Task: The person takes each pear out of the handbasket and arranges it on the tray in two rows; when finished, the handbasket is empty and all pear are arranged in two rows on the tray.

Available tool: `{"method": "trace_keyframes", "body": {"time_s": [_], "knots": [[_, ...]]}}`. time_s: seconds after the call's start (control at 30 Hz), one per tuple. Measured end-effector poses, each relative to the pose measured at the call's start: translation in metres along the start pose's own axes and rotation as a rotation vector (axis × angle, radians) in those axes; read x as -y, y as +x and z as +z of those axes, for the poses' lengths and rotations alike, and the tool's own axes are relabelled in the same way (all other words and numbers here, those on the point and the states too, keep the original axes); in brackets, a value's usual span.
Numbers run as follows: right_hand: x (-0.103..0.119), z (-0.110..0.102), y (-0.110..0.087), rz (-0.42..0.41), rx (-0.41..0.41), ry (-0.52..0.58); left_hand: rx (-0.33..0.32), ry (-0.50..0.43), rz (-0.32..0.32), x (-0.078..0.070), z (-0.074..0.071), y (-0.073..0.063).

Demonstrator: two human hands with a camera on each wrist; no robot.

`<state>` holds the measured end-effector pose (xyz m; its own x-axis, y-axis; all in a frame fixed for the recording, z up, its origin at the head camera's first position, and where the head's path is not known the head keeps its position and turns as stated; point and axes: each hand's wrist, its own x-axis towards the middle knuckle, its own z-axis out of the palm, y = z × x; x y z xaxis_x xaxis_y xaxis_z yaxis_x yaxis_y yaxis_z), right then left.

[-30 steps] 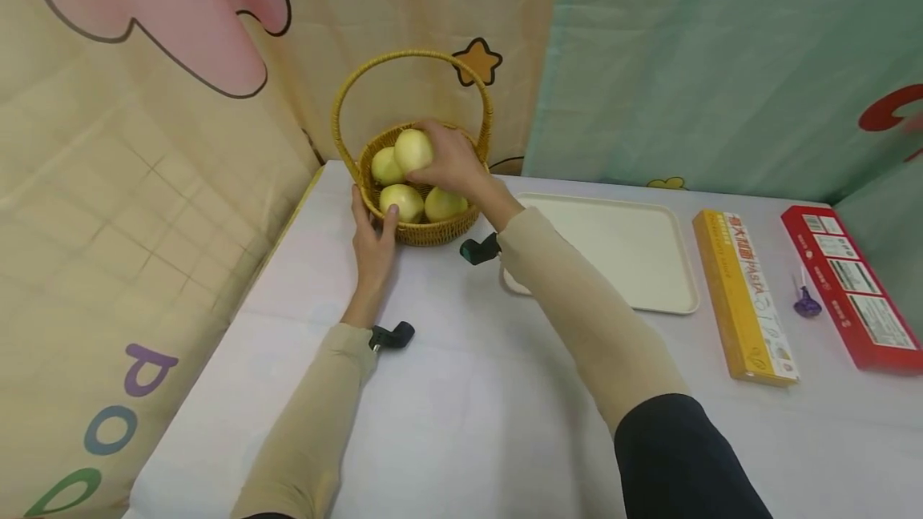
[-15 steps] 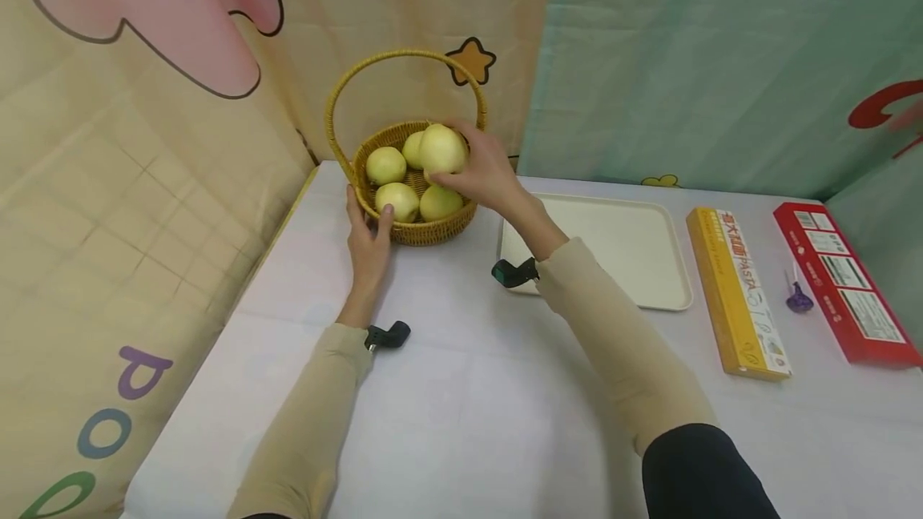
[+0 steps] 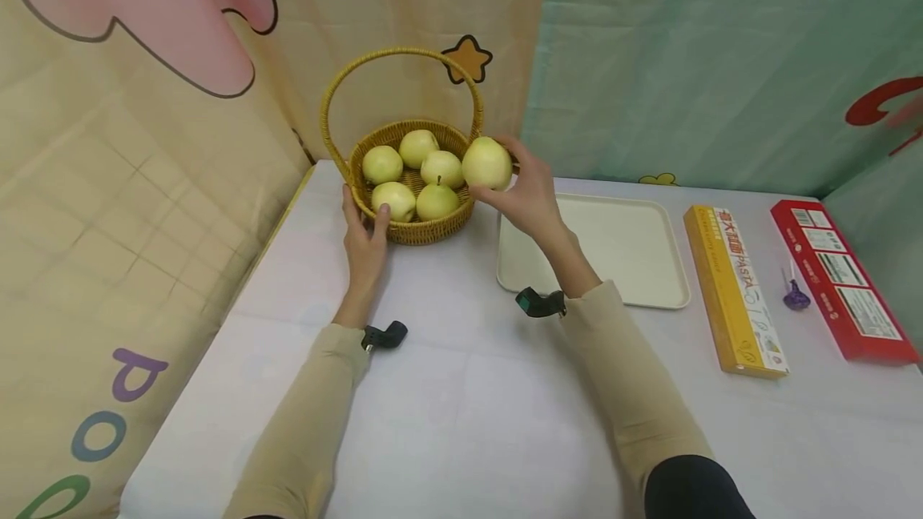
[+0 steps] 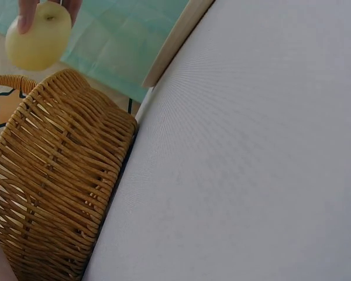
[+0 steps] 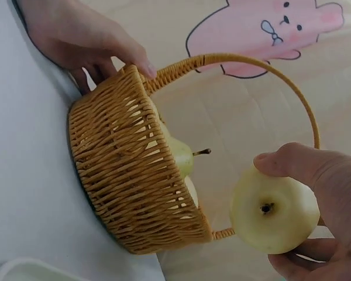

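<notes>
My right hand (image 3: 532,192) grips a round, pale yellow pear (image 3: 487,164) between thumb and fingers, just off the right rim of a wicker basket (image 3: 425,232). In the right wrist view the dark blossom end of that held pear (image 5: 275,211) faces the camera. Several more pears lie inside the basket, among them a greener pear (image 3: 437,202) with its stem up. My left hand (image 3: 365,251) holds the basket's left front side, its thumb over the rim and the other fingers against the outer wall. The left wrist view shows the woven wall (image 4: 58,170) close up.
A cream tray (image 3: 613,251) lies right of the basket, partly behind my right forearm. Further right are a yellow pasta box (image 3: 735,291), a purple-wrapped lollipop (image 3: 796,296) and a red box (image 3: 844,283). Printed curtains stand behind the table. The basket's tall handle (image 3: 404,51) arches over it.
My right hand has lifted the pear from above the basket and carried it right, past the rim, towards the tray. The left hand keeps its hold on the basket.
</notes>
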<state>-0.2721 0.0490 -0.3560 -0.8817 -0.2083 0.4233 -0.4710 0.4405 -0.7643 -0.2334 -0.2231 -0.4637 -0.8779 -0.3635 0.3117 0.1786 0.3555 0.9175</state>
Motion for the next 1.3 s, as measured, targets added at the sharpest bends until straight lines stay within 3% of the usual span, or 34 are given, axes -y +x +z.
{"method": "trace_keyframes", "body": {"time_s": [0.3,0.53,0.67,0.8,1.1,1.3], "knots": [[-0.026,-0.001,-0.01,0.114,-0.082,-0.043,-0.008,0.008,-0.002,0.001,-0.004,0.001],[-0.05,-0.001,-0.016,0.308,-0.084,-0.115,0.003,-0.002,-0.003,0.002,-0.003,0.0],[-0.066,0.003,-0.02,0.37,-0.079,-0.126,0.019,-0.021,-0.001,0.002,-0.001,0.0],[-0.073,0.009,-0.022,0.391,-0.08,-0.11,0.016,-0.021,-0.001,0.003,0.0,-0.001],[-0.077,0.008,-0.017,0.323,-0.085,-0.121,0.003,-0.022,0.0,0.001,0.002,0.0],[-0.076,0.007,-0.016,0.35,-0.046,-0.126,0.008,-0.012,-0.01,0.001,0.001,0.001]]}}
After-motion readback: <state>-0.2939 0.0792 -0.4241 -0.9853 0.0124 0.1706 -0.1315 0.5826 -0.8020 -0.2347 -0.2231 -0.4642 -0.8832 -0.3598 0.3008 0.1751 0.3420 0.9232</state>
